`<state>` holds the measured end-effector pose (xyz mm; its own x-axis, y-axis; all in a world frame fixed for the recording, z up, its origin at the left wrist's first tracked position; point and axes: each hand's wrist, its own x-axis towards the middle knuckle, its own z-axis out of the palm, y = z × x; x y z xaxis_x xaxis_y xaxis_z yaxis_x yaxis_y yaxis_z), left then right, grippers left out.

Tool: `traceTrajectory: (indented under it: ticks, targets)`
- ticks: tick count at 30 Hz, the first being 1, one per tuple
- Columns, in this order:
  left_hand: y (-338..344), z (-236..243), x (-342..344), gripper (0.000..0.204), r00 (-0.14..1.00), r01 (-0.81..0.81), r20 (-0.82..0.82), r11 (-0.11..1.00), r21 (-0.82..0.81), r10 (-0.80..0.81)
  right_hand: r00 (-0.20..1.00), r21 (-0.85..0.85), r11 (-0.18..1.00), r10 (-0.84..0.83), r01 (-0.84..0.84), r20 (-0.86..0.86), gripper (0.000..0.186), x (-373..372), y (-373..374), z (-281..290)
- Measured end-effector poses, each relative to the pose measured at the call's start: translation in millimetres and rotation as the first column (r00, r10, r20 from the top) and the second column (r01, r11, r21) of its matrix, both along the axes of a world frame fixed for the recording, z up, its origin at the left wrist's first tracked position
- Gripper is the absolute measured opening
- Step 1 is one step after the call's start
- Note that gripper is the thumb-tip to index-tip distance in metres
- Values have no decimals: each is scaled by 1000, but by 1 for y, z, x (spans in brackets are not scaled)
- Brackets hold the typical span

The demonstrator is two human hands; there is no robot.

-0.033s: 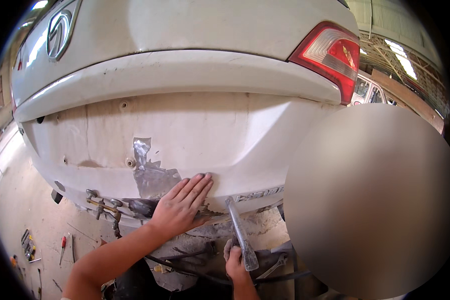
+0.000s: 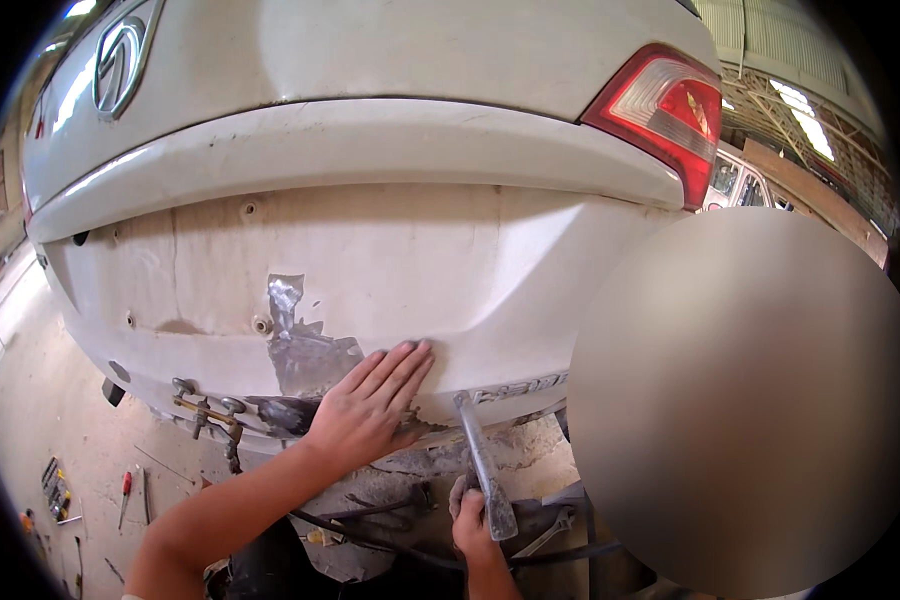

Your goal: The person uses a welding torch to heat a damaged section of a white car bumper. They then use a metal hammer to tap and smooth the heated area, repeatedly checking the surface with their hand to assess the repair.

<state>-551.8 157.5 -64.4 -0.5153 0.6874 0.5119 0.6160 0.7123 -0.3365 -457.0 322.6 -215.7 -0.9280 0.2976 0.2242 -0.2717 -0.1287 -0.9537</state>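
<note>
Left hand [image 2: 365, 415] spread flat on white car bumper [image 2: 390, 260], bracing beside bare-metal patch [image 2: 305, 350] | right hand [image 2: 475, 525] below grips grey metal tool [image 2: 482, 465], tip angled up at bumper's lower edge.

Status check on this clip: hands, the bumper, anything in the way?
Left hand flat on white rear bumper, beside bare-metal patch. Right hand grips metal tool, tip at bumper's lower edge. Blurred area at right hides that corner.

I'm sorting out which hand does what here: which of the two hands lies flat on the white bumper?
The left hand, fingers spread flat beside the bare grey patch. The right hand, lower down, grips a metal tool.
</note>
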Motion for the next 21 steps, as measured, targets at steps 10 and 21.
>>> traceTrajectory:
  ticks: [10, 21]
  targets:
    - [2, -13, -5, 75, 999, 35, -35, 997, 66, -33, 977, -191, 971, -170, 144, -130, 28, -35, -19, 22]
    - [-12, -36, 15, 76, 997, -60, 52, 994, 92, 55, 940, 106, 958, -233, 265, -251, 38, -58, -26, 10]
